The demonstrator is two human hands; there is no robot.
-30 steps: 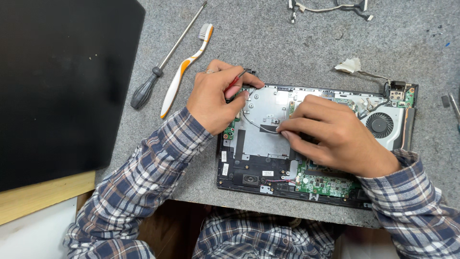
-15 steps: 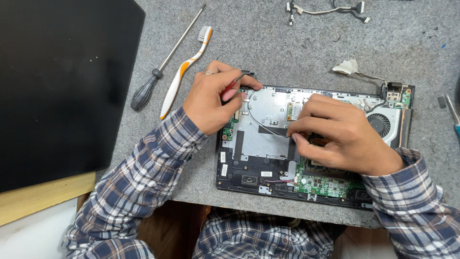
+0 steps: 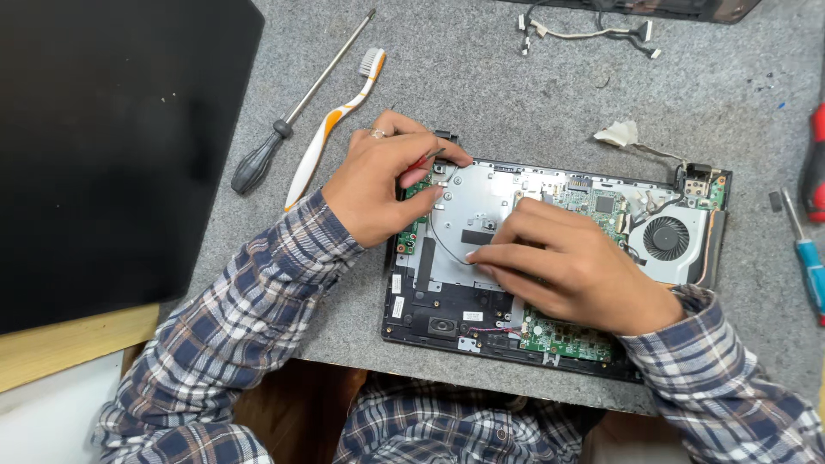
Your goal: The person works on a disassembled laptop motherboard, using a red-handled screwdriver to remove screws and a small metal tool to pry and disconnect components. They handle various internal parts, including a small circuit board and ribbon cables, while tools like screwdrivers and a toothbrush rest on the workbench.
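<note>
An opened laptop base lies on the grey felt mat, showing a green circuit board, a silver metal plate and a round cooling fan. My left hand pinches a thin red and black wire at the base's upper left corner. My right hand rests flat on the middle of the base, fingertips pressing a thin black cable against the plate.
A black-handled screwdriver and an orange and white toothbrush lie left of the laptop. A large black panel covers the left side. Loose cables sit at the top; a blue screwdriver and red tool at right.
My right hand has slid slightly left along the plate. The left hand stays pinched at the corner. The camera view has shifted a little.
</note>
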